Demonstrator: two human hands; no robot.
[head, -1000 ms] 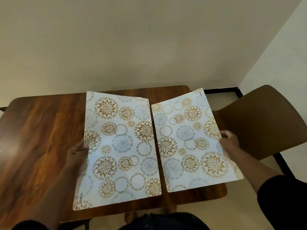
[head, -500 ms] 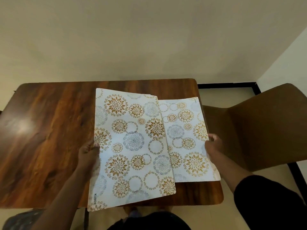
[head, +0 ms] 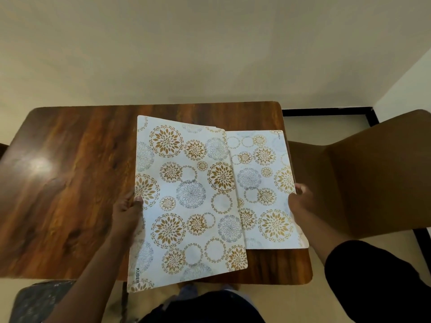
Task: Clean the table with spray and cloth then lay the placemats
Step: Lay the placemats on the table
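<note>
Two white placemats with gold and grey flower circles are over the dark wooden table [head: 70, 183]. My left hand [head: 127, 209] grips the left edge of the left placemat [head: 186, 201], which is held above the table and overlaps the other. The right placemat [head: 263, 190] lies low at the table's right end, with my right hand [head: 299, 201] holding its right edge. At least one more mat edge shows behind the left placemat's top. No spray or cloth is in view.
A brown chair [head: 373, 173] stands right of the table, close to my right arm. A dark speckled stool or seat [head: 39, 299] sits at the lower left. A plain wall runs behind the table's far edge.
The right placemat has come down from the air to the table's right end. The left placemat has shifted right and now overlaps it. My view moved left.
</note>
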